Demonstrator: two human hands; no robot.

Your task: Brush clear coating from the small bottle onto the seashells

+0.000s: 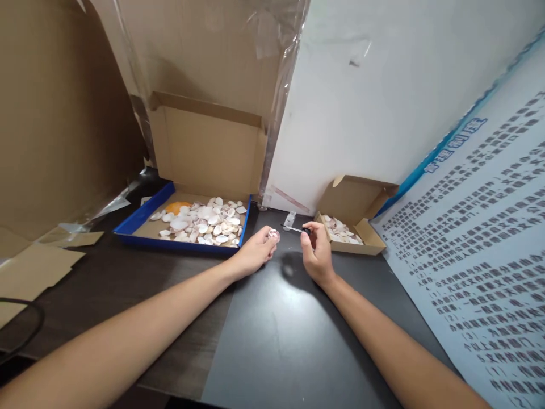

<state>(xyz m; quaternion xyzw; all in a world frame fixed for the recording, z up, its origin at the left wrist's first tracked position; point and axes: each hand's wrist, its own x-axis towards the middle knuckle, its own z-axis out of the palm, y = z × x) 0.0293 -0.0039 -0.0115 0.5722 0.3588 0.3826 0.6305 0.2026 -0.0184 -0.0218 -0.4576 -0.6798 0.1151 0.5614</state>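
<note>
We see the left hand (255, 250) resting on the dark matte tabletop (272, 341), its fingers (267, 236) pressed together around a small pink-and-white ribbed seashell (275, 234), which sits at the fingertips just above the tabletop. We see the right hand (317, 253) just beside it, its fingers (310, 228) pinching the black cap of a thin brush applicator (294, 229), whose slender stem points left toward the shell; stem tip and shell lie near each other, but we cannot tell whether they touch. Just behind the applicator stands a small clear glass bottle (290, 218). To the left we note a shallow cardboard tray with a blue rim (140, 218), its lid standing upright behind it, holding a spread of white and pale pink shells (204, 221) and one orange piece (177, 207) at its rear left. To the right, close to the right hand, a smaller brown cardboard box (374, 241) with its flap raised holds a few more shells (340, 230). A white poster with blue and grey printed text (481, 244) leans along the right edge.
</note>
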